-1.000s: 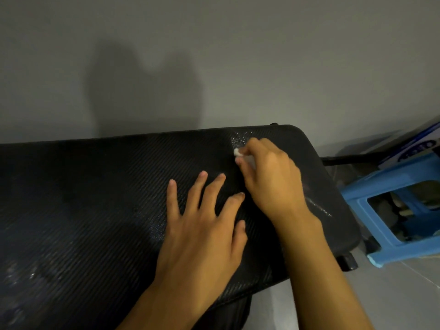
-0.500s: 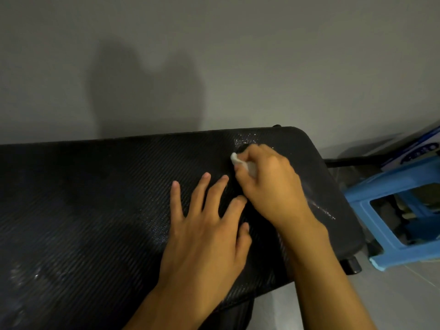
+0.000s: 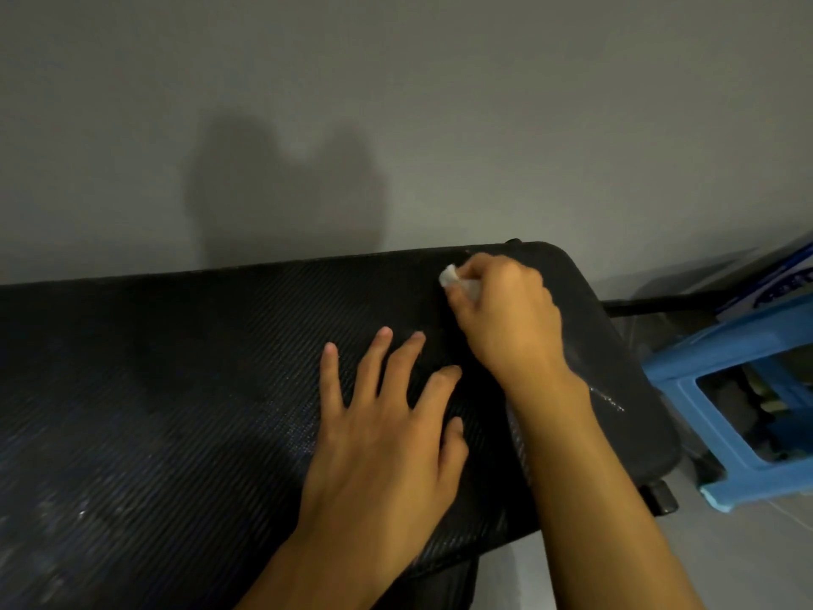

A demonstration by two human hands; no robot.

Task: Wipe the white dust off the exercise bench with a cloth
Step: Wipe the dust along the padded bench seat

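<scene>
- We start with the exercise bench (image 3: pixel 220 389): a long black pad with a woven, carbon-fibre look, its long axis running left to right across our view, the far edge against a grey wall (image 3: pixel 396 103).
- The white dust (image 3: pixel 609 400) shows as a thin pale streak on the right end of the pad, just to the right of our right forearm; fainter speckles lie at the near left corner. The patch under the cloth we cannot judge, since the hand covers it.
- The cloth (image 3: pixel 453 279) is a small white wad near the far right corner of the pad, pressed to the surface, with only its left tip showing.
- Our right hand (image 3: pixel 506 319) is the working grip: the fingers are curled and pinched together on the cloth, knuckles up.
- Our left hand (image 3: pixel 387 433) lies flat on the pad just beside and nearer to us than the right, fingers spread and holding nothing; we judge that it steadies us.
- The relation that matters next: the visible streak lies to the right of the cloth and toward us, behind the right wrist, so we judge the right hand is the nearer one and would have to draw the wad back along the pad's right end to reach it. The left-corner speckles are well apart from both hands.
- Beyond the bench's right end stands a blue plastic stool (image 3: pixel 726 389), apart from the pad, with a blue and white box (image 3: pixel 783 279) behind it.
</scene>
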